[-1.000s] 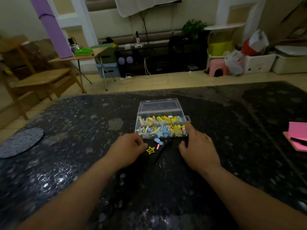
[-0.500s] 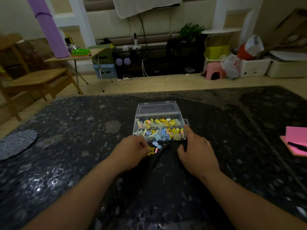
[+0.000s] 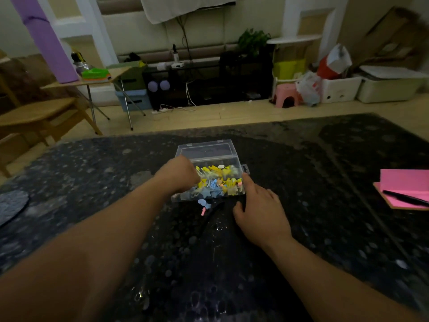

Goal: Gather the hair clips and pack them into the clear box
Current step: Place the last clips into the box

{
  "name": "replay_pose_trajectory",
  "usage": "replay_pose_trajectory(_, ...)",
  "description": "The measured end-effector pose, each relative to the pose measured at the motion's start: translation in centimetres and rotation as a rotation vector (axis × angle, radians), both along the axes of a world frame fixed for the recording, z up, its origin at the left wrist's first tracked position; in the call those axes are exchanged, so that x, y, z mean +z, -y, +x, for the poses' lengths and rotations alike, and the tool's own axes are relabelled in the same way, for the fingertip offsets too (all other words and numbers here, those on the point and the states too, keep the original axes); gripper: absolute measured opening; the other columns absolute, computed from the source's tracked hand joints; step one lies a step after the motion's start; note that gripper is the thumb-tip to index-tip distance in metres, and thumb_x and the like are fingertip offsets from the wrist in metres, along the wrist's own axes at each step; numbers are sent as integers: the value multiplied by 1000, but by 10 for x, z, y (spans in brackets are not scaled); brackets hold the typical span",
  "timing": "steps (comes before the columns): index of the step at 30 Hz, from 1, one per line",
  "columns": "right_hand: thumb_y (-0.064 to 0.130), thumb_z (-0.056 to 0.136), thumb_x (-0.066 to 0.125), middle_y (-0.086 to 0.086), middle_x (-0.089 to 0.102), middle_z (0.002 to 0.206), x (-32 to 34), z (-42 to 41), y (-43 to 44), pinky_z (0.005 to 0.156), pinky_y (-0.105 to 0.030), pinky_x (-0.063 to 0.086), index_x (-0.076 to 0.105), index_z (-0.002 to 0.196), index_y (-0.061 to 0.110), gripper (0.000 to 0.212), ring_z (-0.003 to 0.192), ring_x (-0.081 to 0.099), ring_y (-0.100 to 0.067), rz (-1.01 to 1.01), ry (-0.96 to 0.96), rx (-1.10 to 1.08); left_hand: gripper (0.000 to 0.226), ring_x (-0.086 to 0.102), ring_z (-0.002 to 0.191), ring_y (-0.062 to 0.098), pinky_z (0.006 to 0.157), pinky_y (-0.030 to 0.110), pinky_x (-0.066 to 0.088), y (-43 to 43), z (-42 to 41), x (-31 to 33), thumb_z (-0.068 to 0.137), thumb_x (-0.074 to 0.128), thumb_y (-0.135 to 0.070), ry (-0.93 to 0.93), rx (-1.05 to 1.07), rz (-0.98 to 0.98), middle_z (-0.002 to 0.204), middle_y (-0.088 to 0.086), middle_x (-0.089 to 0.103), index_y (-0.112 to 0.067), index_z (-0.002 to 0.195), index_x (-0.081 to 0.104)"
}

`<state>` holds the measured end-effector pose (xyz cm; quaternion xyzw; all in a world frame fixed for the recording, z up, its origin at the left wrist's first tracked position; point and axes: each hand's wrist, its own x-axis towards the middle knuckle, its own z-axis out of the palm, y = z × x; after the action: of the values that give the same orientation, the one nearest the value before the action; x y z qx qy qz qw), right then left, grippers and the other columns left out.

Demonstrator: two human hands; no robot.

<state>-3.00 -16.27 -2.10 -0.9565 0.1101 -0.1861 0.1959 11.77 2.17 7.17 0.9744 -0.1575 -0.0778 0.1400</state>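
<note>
Clear plastic rectangular box (image 3: 206, 149) at middle of dark speckled counter (image 3: 325, 182), long axis along near edge, lid open toward far edge. Left hand (image 3: 177, 174) over its left end, fingers hidden, can't tell. Right hand (image 3: 260, 212) fingers (image 3: 248, 182) spread, touching box's right end.

Dark speckled surface (image 3: 325, 217): pink notepad (image 3: 411, 182) w/ black pen (image 3: 405, 198) on it, rt edge; grey round mat (image 3: 11, 205) far left. Bkgd: pink stool (image 3: 286, 94), wooden chair (image 3: 34, 115), folding table (image 3: 92, 81).

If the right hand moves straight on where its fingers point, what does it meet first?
The clear box: the right hand points at the box's right end wall and seems to touch it, though depth is unclear.
</note>
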Motion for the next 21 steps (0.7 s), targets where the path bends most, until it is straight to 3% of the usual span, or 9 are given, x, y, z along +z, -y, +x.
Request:
replay_pose_trajectory(2,41,101,52,1,63,139,1,0,0,126,-42,32,15,168,26,78,131,57,-17,0,-6,2,28,47,56,20,56,35,47,3,-1,-1,85,66,-20,6,11,33,59,6,52,-8,61,56)
replay_pose_trajectory(8,41,101,51,1,63,139,2,0,-1,126,-42,32,15,168,26,77,132,57,-16,4,-5,3,27,67,64,24,67,41,63,-1,-6,-7,82,64,-29,65,67,-15,64,5,67,-10,64,69)
replay_pose_trajectory(12,41,101,52,1,63,140,1,0,0,127,-42,32,15,168,26,77,132,57,-16,9,2,2,29,70,66,25,66,41,63,-4,-19,-9,87,62,-30,154,48,-70,64,2,70,-13,66,71)
replay_pose_trajectory(17,41,101,52,1,64,138,0,0,0,126,-43,34,17,168,26,78,130,58,-15,6,10,0,24,67,68,19,61,30,49,-9,-37,-12,95,64,-34,233,16,-118,76,-4,73,-19,81,77)
replay_pose_trajectory(21,41,100,52,1,65,137,0,0,-1,125,-43,34,17,168,26,77,129,59,-16,-5,11,-2,10,68,80,19,70,34,54,-19,-71,-28,93,66,-43,250,25,-196,88,-9,72,-35,95,72)
